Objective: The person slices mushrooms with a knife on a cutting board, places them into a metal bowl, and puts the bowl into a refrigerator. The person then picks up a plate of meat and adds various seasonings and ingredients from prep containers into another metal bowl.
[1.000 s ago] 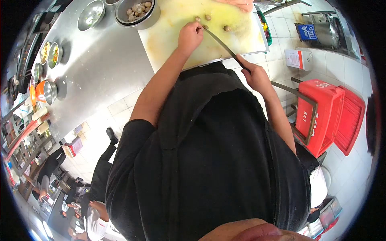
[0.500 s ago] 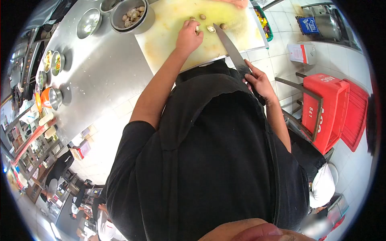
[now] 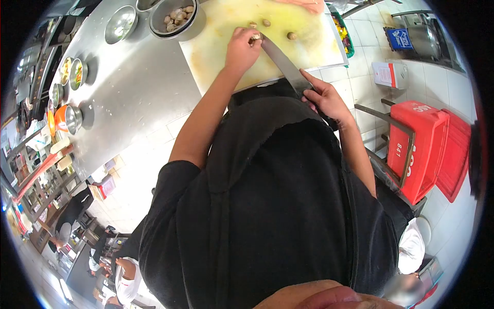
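Note:
My right hand (image 3: pixel 330 103) grips the handle of a large kitchen knife (image 3: pixel 282 62), its forefinger stretched along the blade's spine. The blade points up and left across the cutting board (image 3: pixel 208 64), with its tip beside the fingers of my left hand (image 3: pixel 242 54). Those fingers pinch a pale mushroom (image 3: pixel 256 38) against the board, partly hidden by them. Beyond the hand lies a small brown mushroom piece (image 3: pixel 252 24), with a round mushroom (image 3: pixel 266 22) close to it. Another whole mushroom (image 3: pixel 292 35) rests right of the blade.
A metal bowl of mushrooms (image 3: pixel 197 21) stands at the board's upper left. Several steel bowls (image 3: pixel 121 24) line the metal counter (image 3: pixel 134 87). Pinkish food (image 3: pixel 303 5) lies at the board's far edge. A red bin (image 3: pixel 419 147) is to the right; other people are behind.
The knife has swung left, bringing its tip to my left fingers. The cut mushroom that lay near the tip no longer lies loose there. The view has shifted slightly.

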The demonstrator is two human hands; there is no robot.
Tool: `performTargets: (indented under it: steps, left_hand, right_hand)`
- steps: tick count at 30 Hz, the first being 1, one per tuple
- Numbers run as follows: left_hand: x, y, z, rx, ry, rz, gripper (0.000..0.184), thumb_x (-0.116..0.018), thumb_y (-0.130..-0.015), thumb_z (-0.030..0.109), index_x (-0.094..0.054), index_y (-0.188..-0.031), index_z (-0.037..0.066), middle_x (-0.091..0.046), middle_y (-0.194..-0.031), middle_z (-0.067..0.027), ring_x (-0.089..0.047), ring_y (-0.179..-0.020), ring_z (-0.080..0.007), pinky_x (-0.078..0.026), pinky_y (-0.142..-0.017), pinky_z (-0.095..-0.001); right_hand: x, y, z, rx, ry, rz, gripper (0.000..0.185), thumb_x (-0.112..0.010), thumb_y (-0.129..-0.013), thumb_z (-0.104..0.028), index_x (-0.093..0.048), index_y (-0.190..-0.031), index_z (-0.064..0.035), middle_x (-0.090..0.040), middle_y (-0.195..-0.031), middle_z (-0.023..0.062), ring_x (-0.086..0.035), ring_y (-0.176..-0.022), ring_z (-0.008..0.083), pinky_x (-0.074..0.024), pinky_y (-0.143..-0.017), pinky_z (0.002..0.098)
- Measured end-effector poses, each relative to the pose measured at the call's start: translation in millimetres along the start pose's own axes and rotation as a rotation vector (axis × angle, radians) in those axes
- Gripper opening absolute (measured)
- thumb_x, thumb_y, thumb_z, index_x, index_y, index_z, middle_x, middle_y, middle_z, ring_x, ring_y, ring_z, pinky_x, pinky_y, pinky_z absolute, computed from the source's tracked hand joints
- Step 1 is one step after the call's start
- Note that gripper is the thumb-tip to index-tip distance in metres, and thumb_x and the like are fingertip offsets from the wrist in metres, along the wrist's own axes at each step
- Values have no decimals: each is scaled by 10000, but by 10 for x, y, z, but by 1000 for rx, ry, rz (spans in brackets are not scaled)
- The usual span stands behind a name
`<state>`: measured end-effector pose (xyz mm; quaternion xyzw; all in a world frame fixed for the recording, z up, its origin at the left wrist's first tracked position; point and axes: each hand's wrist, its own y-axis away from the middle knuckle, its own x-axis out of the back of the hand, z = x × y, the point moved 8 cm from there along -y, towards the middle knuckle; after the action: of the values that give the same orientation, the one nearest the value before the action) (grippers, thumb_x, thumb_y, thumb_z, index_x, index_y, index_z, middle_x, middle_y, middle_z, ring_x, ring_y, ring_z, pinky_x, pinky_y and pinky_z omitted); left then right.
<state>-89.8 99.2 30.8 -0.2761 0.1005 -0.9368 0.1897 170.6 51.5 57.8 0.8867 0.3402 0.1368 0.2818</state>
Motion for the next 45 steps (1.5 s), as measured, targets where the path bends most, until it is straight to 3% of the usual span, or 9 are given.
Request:
performTargets:
  steps: [9,12,16,19,24,28,34,40,45]
  left_hand:
    - [1604,-405,276,-62,-81,424,203,-745,-764,20,-691,-957,53,-628,-999,-116,-654,-792,-244,-558,-668,-322]
    - [1856,-590,36,9,-52,325,177,-648,-873,46,-696,-1027,-26,-680,-1072,-205,-683,-965,-264,-540,-828,-354]
    - [1958,-424,99,-185,-448,450,197,-735,-780,44,-688,-972,55,-634,-1022,-124,-646,-833,-276,-564,-700,-352]
    - [1629,-300,185,-347,-359,394,186,-727,-789,75,-692,-971,59,-640,-1047,-130,-646,-839,-298,-562,-742,-378]
    - [569,-212,-137,-127,-116,39,184,-709,-799,91,-697,-982,66,-649,-1024,-125,-659,-824,-292,-557,-748,-372]
    - [68,-304,-297,-119,-167,-93,161,-684,-834,91,-706,-992,69,-657,-1028,-114,-674,-806,-262,-560,-715,-357]
    - [-162,-449,-443,-135,-220,-142,123,-656,-839,108,-714,-943,75,-677,-957,-115,-662,-815,-308,-543,-739,-395]
    - [-171,-473,-491,-129,-211,-109,94,-660,-834,109,-702,-909,71,-682,-905,-109,-664,-827,-311,-550,-753,-403]
    - [-167,-477,-505,-132,-224,-92,80,-668,-828,102,-700,-892,66,-684,-882,-111,-668,-798,-305,-550,-732,-398]
  right_hand:
    - [-524,-207,-1307,345,420,-32,553,-605,-930,-114,-489,-1463,-205,-672,-861,102,-572,-722,161,-493,-760,291]
    - [-493,-246,-1458,608,486,121,554,-575,-944,-62,-502,-1464,-239,-621,-809,-12,-471,-572,67,-454,-565,238]
    - [-156,-229,-1141,430,500,269,592,-573,-925,-79,-459,-1491,-210,-629,-774,47,-503,-562,92,-475,-564,269]
    - [-42,-260,-775,355,549,311,607,-560,-917,-71,-438,-1501,-183,-627,-760,67,-522,-553,102,-479,-556,282]
    - [-173,-242,-611,243,571,276,553,-557,-898,-71,-464,-1444,-64,-623,-1117,341,-618,-1079,459,-495,-926,438]
    - [-205,-295,-496,256,669,280,624,-569,-908,-81,-410,-1506,-164,-673,-812,217,-634,-704,271,-512,-751,371]
    - [-252,-232,-592,225,637,253,591,-547,-892,-82,-433,-1471,-116,-635,-1027,347,-625,-981,488,-499,-882,506]
    - [-259,-295,-543,309,694,292,592,-539,-883,-78,-438,-1465,-111,-638,-875,343,-635,-857,491,-498,-816,540]
    - [-318,-442,-562,190,768,261,586,-557,-907,-71,-432,-1477,-123,-627,-1001,355,-634,-954,483,-497,-852,473]
